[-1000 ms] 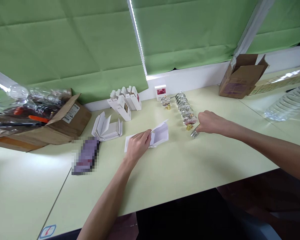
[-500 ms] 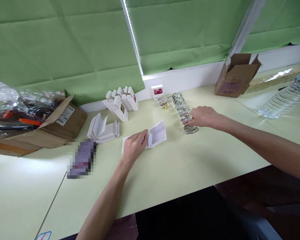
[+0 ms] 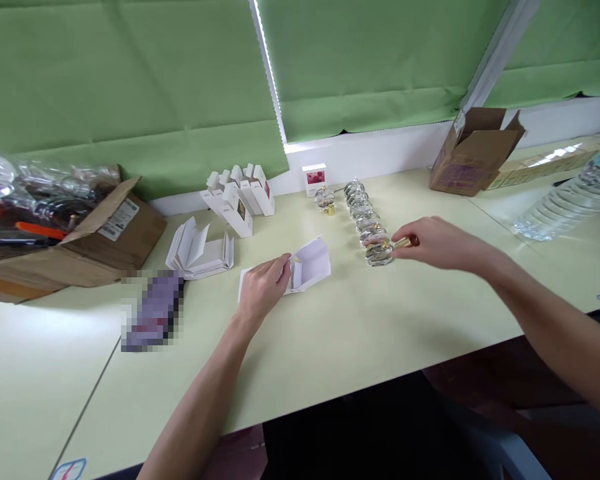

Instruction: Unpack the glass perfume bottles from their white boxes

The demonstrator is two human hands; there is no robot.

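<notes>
My left hand rests on a small white carton that lies open on the pale table, fingers curled over its near flap. A row of clear glass bottles with gold caps runs away from me at the middle. My right hand hovers just right of the row's nearest bottle, pinching a small gold cap between thumb and fingers.
Folded white cartons lie left of my left hand; several upright white boxes stand behind them. A brown box with plastic bags sits far left, an open cardboard box far right, a water bottle beside it.
My right hand set a bottle at the near end of the row, then drew back to the right with a gold cap in its fingers. My left hand stayed on the carton.
</notes>
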